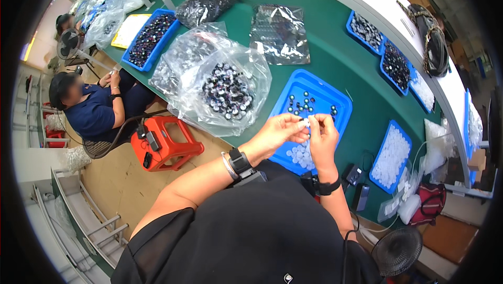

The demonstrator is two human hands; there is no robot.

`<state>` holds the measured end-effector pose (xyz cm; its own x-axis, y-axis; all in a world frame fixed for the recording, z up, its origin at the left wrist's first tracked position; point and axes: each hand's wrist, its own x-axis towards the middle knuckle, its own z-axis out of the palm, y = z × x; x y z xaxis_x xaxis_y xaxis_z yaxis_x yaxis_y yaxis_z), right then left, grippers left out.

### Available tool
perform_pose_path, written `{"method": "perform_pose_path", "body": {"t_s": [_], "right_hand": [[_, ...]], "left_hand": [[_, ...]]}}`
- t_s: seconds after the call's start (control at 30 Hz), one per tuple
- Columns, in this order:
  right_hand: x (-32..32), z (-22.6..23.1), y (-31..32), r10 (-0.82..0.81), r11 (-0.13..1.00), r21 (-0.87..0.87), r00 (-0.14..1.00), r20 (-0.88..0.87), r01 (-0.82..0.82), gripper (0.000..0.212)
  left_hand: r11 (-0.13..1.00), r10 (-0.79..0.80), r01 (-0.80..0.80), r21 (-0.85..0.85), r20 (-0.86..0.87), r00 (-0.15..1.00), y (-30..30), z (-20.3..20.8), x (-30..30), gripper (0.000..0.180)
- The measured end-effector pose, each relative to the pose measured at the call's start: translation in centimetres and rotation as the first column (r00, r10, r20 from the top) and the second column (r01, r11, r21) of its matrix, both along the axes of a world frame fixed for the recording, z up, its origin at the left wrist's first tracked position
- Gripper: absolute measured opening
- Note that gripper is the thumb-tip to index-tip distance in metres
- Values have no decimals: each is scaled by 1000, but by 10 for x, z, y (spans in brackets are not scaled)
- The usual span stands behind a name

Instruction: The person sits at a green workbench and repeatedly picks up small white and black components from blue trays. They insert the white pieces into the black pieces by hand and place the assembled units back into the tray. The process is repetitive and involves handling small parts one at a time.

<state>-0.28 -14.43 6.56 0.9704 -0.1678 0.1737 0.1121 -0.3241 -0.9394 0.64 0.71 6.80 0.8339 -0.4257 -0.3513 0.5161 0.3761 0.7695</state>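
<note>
Between the fingertips of the left hand [284, 129] and right hand [324, 136], a small white piece [307, 123] is being pinched. Just below the hands, loose white discs [300, 156] are being held in a blue tray [329, 91]; beyond the hands, dark beads [306, 102] too, so work is being judged unfinished.

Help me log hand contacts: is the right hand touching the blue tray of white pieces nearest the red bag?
Apart. The head view plainly shows green tabletop between the right hand and that blue tray.
</note>
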Motion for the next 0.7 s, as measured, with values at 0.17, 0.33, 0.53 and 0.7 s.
{"method": "perform_pose_path", "body": {"t_s": [0.17,0.33,0.53,0.7], "right_hand": [[1,-6,2,-2,1000,0,1000,22,2,3],[-2,-5,-1,52,985,-172,993,102,-34,6],[3,-5,-2,169,954,261,984,-58,-149,6],[7,-17,-9,250,811,579,943,-219,-81,9]], "left_hand": [[998,-17,15,58,34,999,-4,-11,-2,31],[993,-94,90,-81,-39,995,1,-17,-1,27],[995,-67,66,-74,-19,998,1,-16,1,24],[999,30,-33,19,109,994,-4,2,1,25]]}}
